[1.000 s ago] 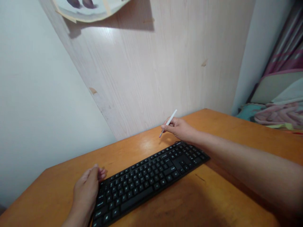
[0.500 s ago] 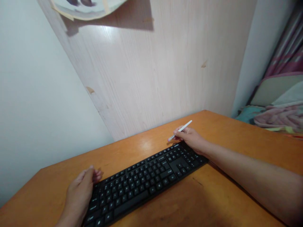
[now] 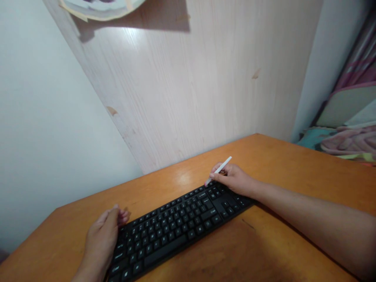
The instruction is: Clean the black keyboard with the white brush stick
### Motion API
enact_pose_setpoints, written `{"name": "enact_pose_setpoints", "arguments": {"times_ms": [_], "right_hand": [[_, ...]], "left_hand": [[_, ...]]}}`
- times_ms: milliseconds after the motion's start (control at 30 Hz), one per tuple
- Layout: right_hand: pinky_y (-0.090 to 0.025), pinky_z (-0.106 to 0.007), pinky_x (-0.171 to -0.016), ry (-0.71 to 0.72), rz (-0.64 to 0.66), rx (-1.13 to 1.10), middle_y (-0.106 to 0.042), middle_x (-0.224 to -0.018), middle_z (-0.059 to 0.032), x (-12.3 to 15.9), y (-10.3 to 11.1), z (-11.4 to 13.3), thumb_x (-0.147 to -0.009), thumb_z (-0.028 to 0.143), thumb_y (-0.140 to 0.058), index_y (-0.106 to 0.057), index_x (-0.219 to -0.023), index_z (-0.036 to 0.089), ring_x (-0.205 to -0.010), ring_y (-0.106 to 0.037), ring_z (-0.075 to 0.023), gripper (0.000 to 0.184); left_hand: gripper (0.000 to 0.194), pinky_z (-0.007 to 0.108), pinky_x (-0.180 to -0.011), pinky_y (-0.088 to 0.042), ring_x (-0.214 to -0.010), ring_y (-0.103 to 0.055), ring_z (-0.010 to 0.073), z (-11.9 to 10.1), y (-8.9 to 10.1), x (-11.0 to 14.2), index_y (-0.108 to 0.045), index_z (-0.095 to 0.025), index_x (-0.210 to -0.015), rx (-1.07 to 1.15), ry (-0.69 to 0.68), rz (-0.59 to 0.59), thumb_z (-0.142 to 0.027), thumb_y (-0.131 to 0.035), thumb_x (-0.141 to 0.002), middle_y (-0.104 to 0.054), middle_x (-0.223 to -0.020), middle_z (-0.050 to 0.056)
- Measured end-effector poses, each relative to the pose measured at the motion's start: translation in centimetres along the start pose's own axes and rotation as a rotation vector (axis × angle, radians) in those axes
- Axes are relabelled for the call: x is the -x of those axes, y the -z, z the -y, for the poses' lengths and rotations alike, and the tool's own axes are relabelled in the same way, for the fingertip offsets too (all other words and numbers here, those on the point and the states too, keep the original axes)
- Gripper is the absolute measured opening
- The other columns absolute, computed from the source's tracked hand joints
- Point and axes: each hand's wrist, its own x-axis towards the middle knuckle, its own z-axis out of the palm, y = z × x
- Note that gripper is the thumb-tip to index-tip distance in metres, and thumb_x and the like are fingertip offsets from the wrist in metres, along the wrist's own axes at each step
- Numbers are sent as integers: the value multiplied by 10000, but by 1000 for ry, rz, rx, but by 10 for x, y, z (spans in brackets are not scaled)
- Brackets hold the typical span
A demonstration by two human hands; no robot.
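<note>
A black computer keyboard (image 3: 176,231) lies at an angle on the orange wooden desk (image 3: 258,156). My right hand (image 3: 232,178) is shut on a slim white pen (image 3: 219,169), and its heel is just above the keyboard's far right part. The pen's lower tip points down at the keyboard's far edge, and I cannot tell whether it touches a key. My left hand (image 3: 104,231) rests beside the keyboard's left end with its fingers loosely curled, holding nothing.
A pale wood-grain panel (image 3: 182,86) rises behind the desk, with a white wall (image 3: 53,117) to its left. A round paper item (image 3: 100,8) hangs at the panel's top. Pink and teal bedding (image 3: 346,143) lies beyond the desk's far right.
My right hand has moved down and to the right toward the keyboard, and the pen now lies flatter. The view has shifted slightly; my left hand stays beside the keyboard.
</note>
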Motion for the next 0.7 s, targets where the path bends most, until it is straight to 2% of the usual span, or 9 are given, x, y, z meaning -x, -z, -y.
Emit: {"name": "enact_pose_setpoints", "arguments": {"times_ms": [100,300,500,600,700], "right_hand": [[-523,-346,-837,27,25,39,-758,-815,-33,1,-1,1,-869,444,-624,-560,-865,220,-864,-725,-214,233],[-527,-329,-782,75,-130,191,-753,-794,-32,1,0,-2,-896,357,-588,-574,-858,219,-798,-721,-204,144],[-511,-324,-802,185,-42,354,-757,-845,-42,1,4,0,-906,336,-589,-663,-820,207,-837,-699,-200,171],[-500,-335,-808,217,-82,503,-745,-825,-42,1,7,2,-890,299,-605,-689,-767,212,-835,-682,-208,173],[-497,-338,-805,215,-137,519,-741,-816,-38,2,8,6,-901,297,-592,-691,-812,216,-823,-678,-206,156]], "left_hand": [[323,329,-700,-518,-680,-654,222,-1,0,1,-639,-170,-695,0,9,-14,-489,-594,-720,-710,-693,64],[326,304,-699,-506,-699,-664,213,3,0,-2,-639,-162,-722,14,26,-4,-483,-593,-747,-714,-709,65],[344,296,-697,-493,-670,-643,193,3,1,0,-628,-153,-727,10,-11,38,-494,-593,-761,-693,-691,46],[332,309,-710,-503,-701,-658,209,0,1,2,-641,-148,-751,23,3,13,-478,-606,-748,-708,-719,59],[317,318,-704,-507,-695,-657,213,-1,0,3,-638,-154,-744,28,13,-7,-470,-608,-740,-711,-721,62]]}}
